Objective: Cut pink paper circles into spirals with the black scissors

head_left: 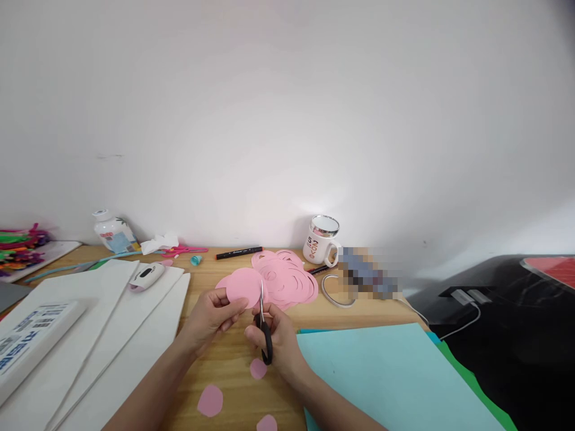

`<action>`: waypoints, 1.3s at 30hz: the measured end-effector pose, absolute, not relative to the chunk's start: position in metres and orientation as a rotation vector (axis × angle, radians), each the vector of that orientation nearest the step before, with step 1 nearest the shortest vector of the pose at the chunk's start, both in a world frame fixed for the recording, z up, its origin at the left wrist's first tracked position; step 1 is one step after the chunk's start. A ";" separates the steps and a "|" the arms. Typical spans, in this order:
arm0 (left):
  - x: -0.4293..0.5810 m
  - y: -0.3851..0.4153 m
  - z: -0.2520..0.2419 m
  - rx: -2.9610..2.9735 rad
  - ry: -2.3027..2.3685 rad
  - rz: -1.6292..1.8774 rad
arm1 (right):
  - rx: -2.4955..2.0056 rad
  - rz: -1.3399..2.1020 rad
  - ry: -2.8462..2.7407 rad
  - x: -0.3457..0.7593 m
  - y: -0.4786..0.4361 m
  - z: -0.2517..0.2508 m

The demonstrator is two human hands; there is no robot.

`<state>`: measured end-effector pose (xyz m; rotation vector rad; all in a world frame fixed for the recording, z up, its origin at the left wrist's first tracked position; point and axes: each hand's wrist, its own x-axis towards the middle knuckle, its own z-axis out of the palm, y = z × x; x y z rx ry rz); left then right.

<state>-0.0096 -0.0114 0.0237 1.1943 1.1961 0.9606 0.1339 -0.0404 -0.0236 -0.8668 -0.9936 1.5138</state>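
A round pink paper disc (244, 286) is pinched between the thumb and fingers of my left hand (218, 315). My right hand (279, 335) is closed around the black handles of a pair of scissors (266, 342). Their metal blades point up and lie at the right edge of the disc. Just behind the disc is a heap of pink paper offcuts (287, 278) with curved cuts in them. Small pink paper pieces lie on the wooden table below my hands, one (210, 400) toward the left and another (258, 369) under the scissors.
White paper sheets (157, 311) with a white box (36, 341) cover the left side. Light blue paper (372, 371) lies at right. Along the wall stand a white bottle (115, 232), pink scissors (184, 250), a black marker (239, 253) and a mug (321, 242).
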 end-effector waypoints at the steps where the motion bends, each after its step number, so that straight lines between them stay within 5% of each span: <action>1: -0.010 -0.011 0.024 1.190 1.194 0.965 | -0.869 1.519 -0.988 0.134 -0.040 -0.023; 39: -0.011 -0.011 0.021 1.222 1.192 0.898 | -0.886 1.504 -1.106 0.138 -0.041 -0.017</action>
